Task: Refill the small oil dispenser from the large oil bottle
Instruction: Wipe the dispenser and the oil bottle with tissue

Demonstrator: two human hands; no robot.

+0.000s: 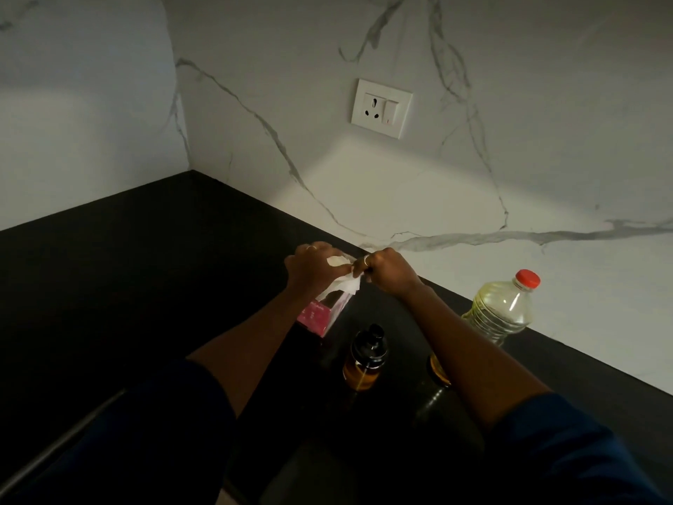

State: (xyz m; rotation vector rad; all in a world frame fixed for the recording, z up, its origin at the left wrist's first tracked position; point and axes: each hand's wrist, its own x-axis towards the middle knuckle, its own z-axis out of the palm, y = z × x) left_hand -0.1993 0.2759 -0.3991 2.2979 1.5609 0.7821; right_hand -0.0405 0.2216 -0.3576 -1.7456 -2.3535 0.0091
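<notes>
Left hand and right hand both pinch a tissue above its box — preparation only; next, presumably, uncapping bottle and dispenser.

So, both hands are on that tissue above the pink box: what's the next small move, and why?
Probably pull the tissue free of the pink box. The left hand and right hand both pinch it, and it seems to reach down into the box. The large oil bottle is capped and the small oil dispenser stands untouched.
</notes>
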